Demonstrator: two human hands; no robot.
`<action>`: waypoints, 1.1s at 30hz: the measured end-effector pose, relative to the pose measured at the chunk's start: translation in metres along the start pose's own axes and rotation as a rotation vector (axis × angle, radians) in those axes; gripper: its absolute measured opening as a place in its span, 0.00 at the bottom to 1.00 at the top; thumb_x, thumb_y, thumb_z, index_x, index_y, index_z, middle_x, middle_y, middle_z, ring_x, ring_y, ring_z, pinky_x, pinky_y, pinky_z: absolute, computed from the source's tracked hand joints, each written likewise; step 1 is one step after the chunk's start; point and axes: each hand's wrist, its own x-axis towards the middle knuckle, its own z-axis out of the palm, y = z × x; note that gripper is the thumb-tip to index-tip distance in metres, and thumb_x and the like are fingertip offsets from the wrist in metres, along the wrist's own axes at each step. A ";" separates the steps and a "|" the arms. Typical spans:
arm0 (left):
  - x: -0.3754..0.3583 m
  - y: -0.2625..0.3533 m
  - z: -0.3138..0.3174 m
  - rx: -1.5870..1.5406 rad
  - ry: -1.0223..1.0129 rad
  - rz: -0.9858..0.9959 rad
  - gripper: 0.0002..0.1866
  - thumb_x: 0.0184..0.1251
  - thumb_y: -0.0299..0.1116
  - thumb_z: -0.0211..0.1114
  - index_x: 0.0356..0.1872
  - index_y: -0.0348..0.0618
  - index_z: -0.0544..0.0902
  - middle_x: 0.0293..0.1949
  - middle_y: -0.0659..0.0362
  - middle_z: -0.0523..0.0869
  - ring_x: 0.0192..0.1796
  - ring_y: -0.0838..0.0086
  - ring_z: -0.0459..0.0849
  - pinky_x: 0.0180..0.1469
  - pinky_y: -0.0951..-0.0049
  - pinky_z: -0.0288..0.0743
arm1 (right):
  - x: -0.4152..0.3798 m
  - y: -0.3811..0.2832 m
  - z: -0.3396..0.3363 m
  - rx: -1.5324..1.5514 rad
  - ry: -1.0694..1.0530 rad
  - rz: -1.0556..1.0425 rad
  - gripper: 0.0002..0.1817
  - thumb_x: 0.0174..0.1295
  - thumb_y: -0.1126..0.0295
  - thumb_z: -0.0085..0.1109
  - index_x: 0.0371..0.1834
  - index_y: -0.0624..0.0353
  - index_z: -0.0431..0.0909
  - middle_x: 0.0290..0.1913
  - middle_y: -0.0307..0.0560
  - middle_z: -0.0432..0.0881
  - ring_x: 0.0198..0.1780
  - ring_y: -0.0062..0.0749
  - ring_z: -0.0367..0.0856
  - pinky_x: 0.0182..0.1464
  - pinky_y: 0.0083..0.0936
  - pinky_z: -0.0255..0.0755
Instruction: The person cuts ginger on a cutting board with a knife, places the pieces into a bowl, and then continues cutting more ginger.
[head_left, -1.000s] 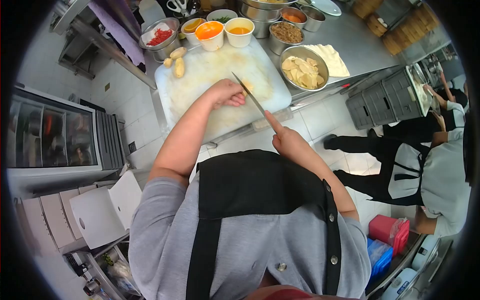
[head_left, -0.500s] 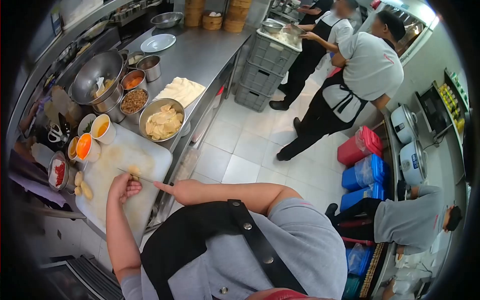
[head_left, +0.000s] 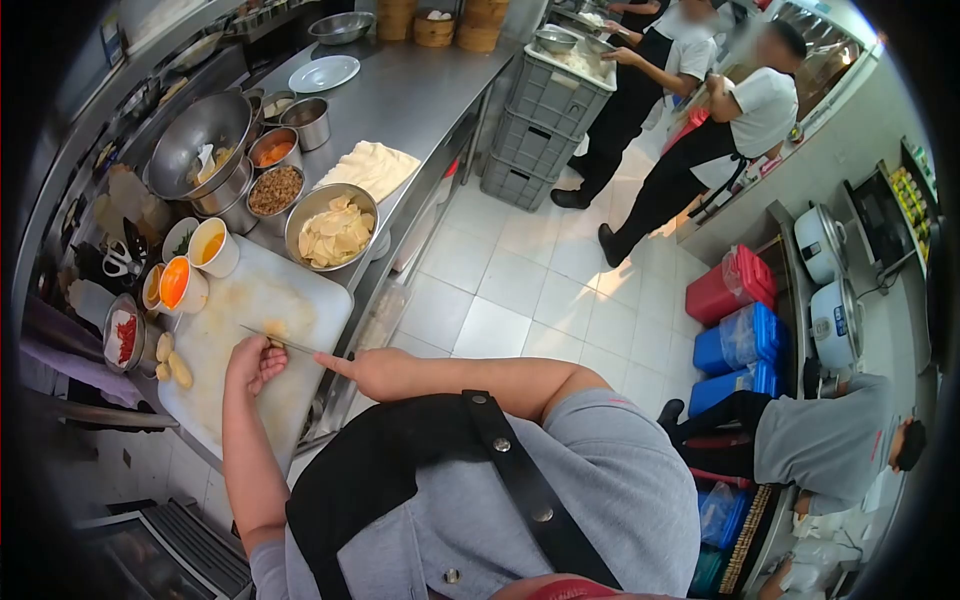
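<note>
My right hand (head_left: 380, 374) grips a knife (head_left: 297, 346), its index finger stretched along the blade. The blade lies across the white cutting board (head_left: 235, 310), close to my left fingertips. My left hand (head_left: 256, 365) is closed, fingers curled on a small pale yellow root piece that they mostly hide. Thin pale slices (head_left: 274, 327) lie just beyond the blade. Several whole peeled pale roots (head_left: 180, 370), ginger-like in look, rest at the board's left edge. A metal bowl (head_left: 367, 215) beside the board holds many pale slices (head_left: 334, 232).
White tubs of orange liquid (head_left: 174, 283) line the board's far left, near a bowl with red pieces (head_left: 124, 338). Behind are a pot of brown mince (head_left: 274, 190), a large steel bowl (head_left: 200, 140) and a folded cloth (head_left: 368, 170). Co-workers (head_left: 690, 130) stand beyond grey crates (head_left: 545, 135).
The view has shifted slightly, moving the counter a little right and down. A co-worker at the back has moved farther away and turned. My hands keep nearly the same pose.
</note>
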 end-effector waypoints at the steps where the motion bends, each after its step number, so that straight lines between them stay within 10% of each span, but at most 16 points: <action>1: -0.001 0.000 0.002 -0.013 0.019 0.000 0.14 0.64 0.41 0.58 0.33 0.38 0.77 0.26 0.57 0.82 0.26 0.75 0.83 0.29 0.78 0.82 | 0.000 0.001 0.000 0.010 0.002 0.000 0.47 0.53 0.79 0.47 0.78 0.45 0.39 0.29 0.60 0.78 0.30 0.54 0.79 0.32 0.45 0.72; 33: 0.006 -0.019 -0.001 -0.165 0.055 0.074 0.10 0.64 0.36 0.54 0.39 0.40 0.74 0.29 0.57 0.82 0.29 0.73 0.84 0.31 0.75 0.82 | 0.002 -0.003 -0.011 0.070 -0.062 0.078 0.47 0.52 0.76 0.52 0.78 0.47 0.43 0.31 0.60 0.81 0.34 0.54 0.82 0.36 0.46 0.74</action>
